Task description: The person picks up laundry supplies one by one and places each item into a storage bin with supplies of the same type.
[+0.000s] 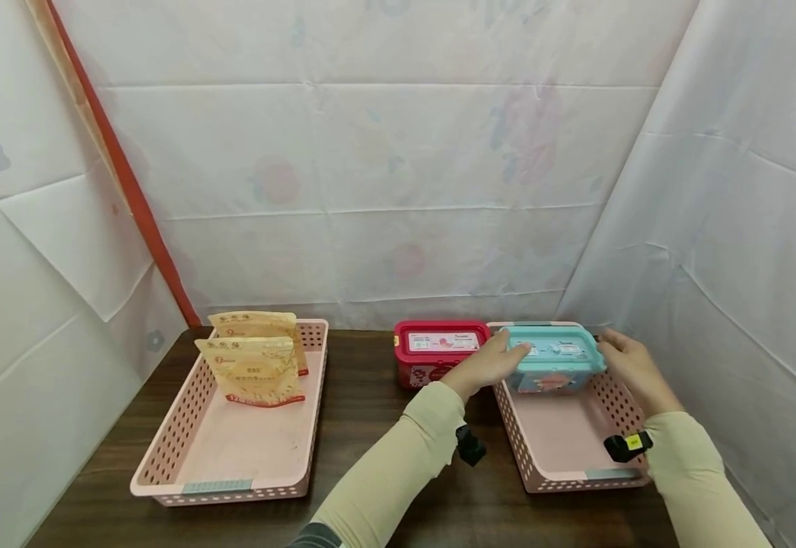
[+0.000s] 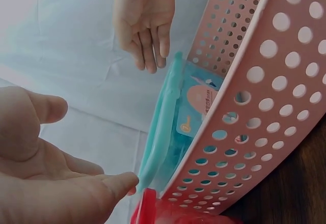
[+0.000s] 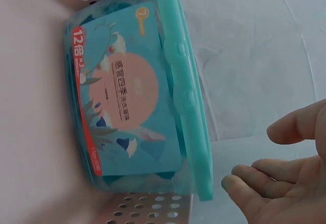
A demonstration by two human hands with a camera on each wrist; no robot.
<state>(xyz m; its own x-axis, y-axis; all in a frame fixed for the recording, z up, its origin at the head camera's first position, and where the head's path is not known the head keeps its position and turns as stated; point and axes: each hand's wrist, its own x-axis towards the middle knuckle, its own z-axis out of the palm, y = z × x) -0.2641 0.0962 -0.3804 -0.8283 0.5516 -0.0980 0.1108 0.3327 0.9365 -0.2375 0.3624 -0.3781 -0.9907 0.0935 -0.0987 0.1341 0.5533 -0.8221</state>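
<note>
A turquoise-lidded plastic tub (image 1: 550, 352) with a blue printed label stands at the far end of the right pink basket (image 1: 517, 434). My left hand (image 1: 482, 367) is at the tub's left end, its fingers loosely extended beside the lid edge. On the other side my right hand (image 1: 634, 371) hovers by the lid's right end. In the right wrist view a gap shows between those relaxed fingers (image 3: 270, 183) and the turquoise lid (image 3: 188, 96). Just left of the basket, partly behind my left hand, sits a red lidded tub (image 1: 439, 346) on the table.
To the left, another pink basket (image 1: 312, 426) holds two yellow stand-up pouches (image 1: 254, 373) at its far end. Both baskets rest on a dark wooden table (image 1: 360, 396). White patterned sheeting (image 1: 398, 190) hangs behind and along both sides.
</note>
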